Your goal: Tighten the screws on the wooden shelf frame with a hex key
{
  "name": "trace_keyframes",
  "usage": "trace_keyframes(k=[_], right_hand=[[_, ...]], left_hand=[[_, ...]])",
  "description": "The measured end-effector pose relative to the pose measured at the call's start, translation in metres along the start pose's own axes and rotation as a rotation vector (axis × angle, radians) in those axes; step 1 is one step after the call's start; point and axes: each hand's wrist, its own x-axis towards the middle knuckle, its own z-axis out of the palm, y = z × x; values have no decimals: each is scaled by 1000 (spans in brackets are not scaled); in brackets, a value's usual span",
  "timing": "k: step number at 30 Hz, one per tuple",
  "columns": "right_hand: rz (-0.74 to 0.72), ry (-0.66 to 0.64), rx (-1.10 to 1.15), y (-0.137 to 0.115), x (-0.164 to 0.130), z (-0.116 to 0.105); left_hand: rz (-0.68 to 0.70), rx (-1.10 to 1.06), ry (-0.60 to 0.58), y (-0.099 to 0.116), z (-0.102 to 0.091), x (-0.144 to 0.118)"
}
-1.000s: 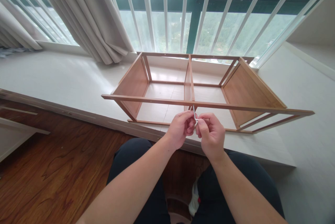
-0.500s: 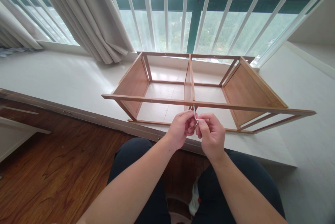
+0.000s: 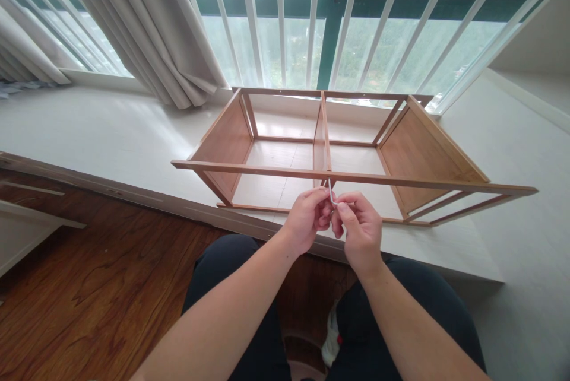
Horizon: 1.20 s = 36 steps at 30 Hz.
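An L-shaped hex key [image 3: 331, 190] points up to the front rail of a wooden shelf frame [image 3: 258, 170], where the middle divider meets it. My left hand [image 3: 309, 218] pinches the long arm of the key between thumb and fingers. At the bend and short arm, my right hand [image 3: 361, 226] has its thumb and fingertips closed on the same key. The frame lies on its side, with solid panels at both ends and a divider [image 3: 321, 137] across the middle. Whether the key's tip sits in a screw is too small to tell.
The frame rests on a white window ledge [image 3: 111, 126]. Behind it are white bars [image 3: 281, 31] before the window, with a grey curtain [image 3: 146, 25] to the left. My knees are against the ledge, above a dark wooden floor [image 3: 102, 286].
The right hand's lower fingers have shifted slightly around the short end of the hex key. Both hands otherwise stay at the same spot under the front rail.
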Motion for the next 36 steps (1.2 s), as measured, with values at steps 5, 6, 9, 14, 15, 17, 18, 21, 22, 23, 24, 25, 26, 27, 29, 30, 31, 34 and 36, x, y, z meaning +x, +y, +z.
trace_keyframes(k=[5, 6, 9, 14, 15, 17, 18, 21, 22, 23, 24, 25, 26, 27, 29, 30, 31, 34, 36], right_hand=[[96, -13, 162, 5, -1, 4], [118, -14, 191, 6, -2, 4], [187, -22, 262, 8, -2, 5], [280, -60, 320, 8, -3, 6], [288, -63, 322, 7, -3, 6], [289, -66, 320, 7, -4, 7], [286, -66, 316, 7, -4, 7], [270, -67, 293, 6, -3, 7], [263, -64, 280, 6, -4, 8], [252, -61, 264, 5, -4, 8], [241, -59, 247, 5, -4, 9], [229, -57, 229, 5, -4, 9], [218, -55, 213, 5, -5, 10], [210, -55, 198, 5, -5, 10], [203, -54, 179, 5, -6, 11], [201, -54, 171, 5, -6, 11], [199, -53, 163, 5, -6, 11], [193, -52, 140, 6, -7, 10], [187, -55, 134, 6, -8, 10]], left_hand=[[18, -6, 16, 1, 0, 1], [25, -3, 20, 1, 0, 1], [49, 14, 47, 2, 0, 1], [105, 56, 139, 3, 3, 0], [117, 66, 149, 3, 3, -1], [141, 88, 153, 4, 4, -1], [151, 99, 149, 5, 4, -1], [170, 122, 127, 6, 3, -2], [166, 122, 117, 6, 3, -2], [163, 120, 110, 7, 2, -2], [159, 119, 104, 7, 1, -2], [156, 119, 100, 7, 1, -2], [155, 120, 98, 8, 0, -2], [156, 123, 98, 8, 0, -2], [153, 127, 98, 9, 0, -2], [149, 128, 97, 10, 0, -2], [144, 128, 96, 11, 0, -2], [135, 127, 87, 12, 0, -3], [132, 129, 79, 13, 1, -4]])
